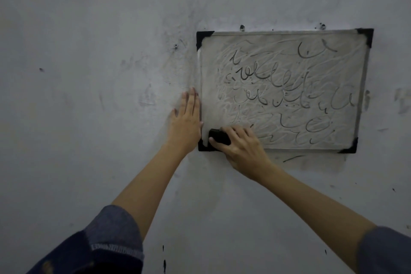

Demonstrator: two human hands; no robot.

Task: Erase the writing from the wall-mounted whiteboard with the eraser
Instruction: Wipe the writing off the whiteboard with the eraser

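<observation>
Several illegible scrawls (287,87) across whiteboard (347,131)

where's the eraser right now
In the head view the black eraser sits at the whiteboard's lower left corner, held in the right hand's grip, just right of the flat left hand.

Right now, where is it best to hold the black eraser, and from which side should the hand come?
Grip the eraser across its back, thumb on one edge and fingers on the other, coming from below right as the right hand does. It lies flat on the whiteboard, so only back and edges are free.
</observation>
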